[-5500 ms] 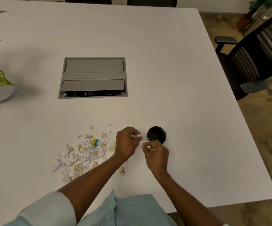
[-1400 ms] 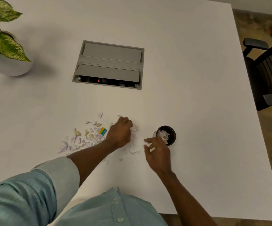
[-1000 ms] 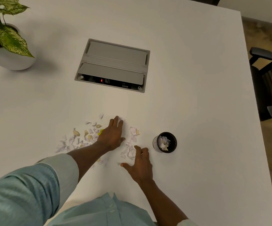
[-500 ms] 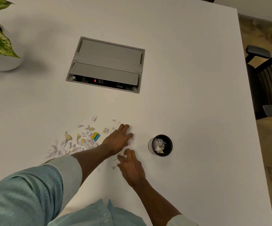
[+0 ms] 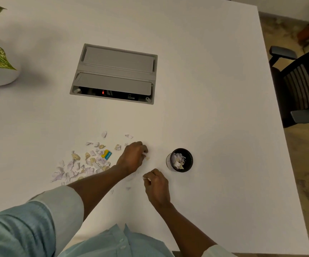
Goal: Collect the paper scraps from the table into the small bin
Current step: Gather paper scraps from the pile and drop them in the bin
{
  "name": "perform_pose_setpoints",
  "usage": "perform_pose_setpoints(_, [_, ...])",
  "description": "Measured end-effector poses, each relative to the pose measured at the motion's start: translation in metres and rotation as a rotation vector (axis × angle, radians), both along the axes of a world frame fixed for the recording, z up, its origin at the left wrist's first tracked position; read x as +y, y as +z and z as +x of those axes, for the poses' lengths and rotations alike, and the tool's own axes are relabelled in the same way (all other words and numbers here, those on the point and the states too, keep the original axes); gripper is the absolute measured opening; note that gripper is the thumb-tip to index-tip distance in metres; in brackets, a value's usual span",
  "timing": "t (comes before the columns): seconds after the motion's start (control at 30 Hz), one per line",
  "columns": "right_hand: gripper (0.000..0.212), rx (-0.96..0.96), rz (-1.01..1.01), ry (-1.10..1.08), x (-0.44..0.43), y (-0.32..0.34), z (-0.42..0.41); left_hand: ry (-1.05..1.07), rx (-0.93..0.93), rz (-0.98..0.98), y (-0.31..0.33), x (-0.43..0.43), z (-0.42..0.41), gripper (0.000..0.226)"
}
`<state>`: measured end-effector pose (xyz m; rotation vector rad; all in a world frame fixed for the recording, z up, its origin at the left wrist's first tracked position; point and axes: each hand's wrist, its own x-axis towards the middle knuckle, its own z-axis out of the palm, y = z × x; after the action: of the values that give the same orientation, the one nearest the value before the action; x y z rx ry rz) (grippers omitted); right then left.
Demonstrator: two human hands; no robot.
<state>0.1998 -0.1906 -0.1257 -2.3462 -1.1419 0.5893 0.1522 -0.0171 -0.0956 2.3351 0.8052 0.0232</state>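
left hand [image 5: 133, 156] fingers pinching paper scraps [image 5: 81, 164] at frame center, right hand [image 5: 156, 186] fingers pinching one scrap below, small bin [image 5: 181, 160] right, white tabletop [image 5: 215, 89]

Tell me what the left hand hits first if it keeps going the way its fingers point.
Probably nothing: the left hand points up-right across bare table, passing just above the small bin, though depth is unclear.
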Motion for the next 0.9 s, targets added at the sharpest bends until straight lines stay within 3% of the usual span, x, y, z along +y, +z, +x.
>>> perform_pose_setpoints(0.17, [0.015,0.074,0.137,-0.123,-0.01,0.033,0.006,0.158,-0.17,-0.103,0.035,-0.011,0.025,0.012])
perform_pose_setpoints(0.4, [0.014,0.124,0.291,-0.399,-0.031,0.077,0.034,0.175,-0.3,-0.144,0.07,-0.032,0.053,0.011])
perform_pose_setpoints(0.67, [0.01,-0.019,0.258,-0.613,-0.038,0.09,0.073,0.01,-0.207,-0.108,0.073,-0.056,0.072,0.007])
perform_pose_setpoints(0.9, [0.008,-0.045,0.221,-0.608,-0.031,0.091,0.09,-0.107,-0.146,-0.058,0.067,-0.068,0.081,0.015])
